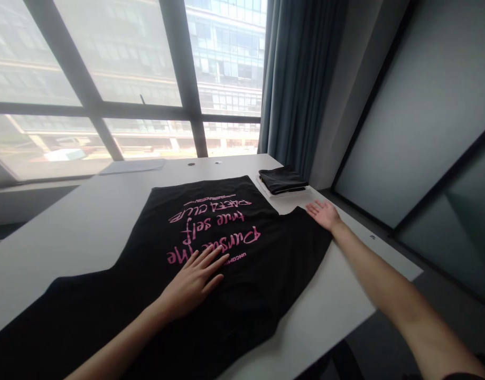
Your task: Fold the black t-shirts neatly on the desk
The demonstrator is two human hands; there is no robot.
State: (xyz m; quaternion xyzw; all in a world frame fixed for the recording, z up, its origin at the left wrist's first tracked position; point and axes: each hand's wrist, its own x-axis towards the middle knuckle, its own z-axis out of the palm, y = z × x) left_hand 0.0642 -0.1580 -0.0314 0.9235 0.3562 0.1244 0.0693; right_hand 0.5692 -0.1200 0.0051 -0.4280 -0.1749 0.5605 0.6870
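Note:
A black T-shirt (211, 301) with pink lettering lies spread across the white table, its hem toward the window and its lettering upside down to me. My left hand (197, 277) rests flat on the printed area, fingers stretched out and holding nothing. At the end of the sleeve on the right, my right hand (324, 214) touches the cloth near its edge, palm turned partly up and fingers extended. The other sleeve reaches toward the lower left, out of the view.
Folded dark clothing (282, 179) sits on a white stack at the table's right edge. Flat pale sheets (131, 167) lie at the far left of the white table (68, 232). Beyond it are large windows and a blue-grey curtain (294, 79).

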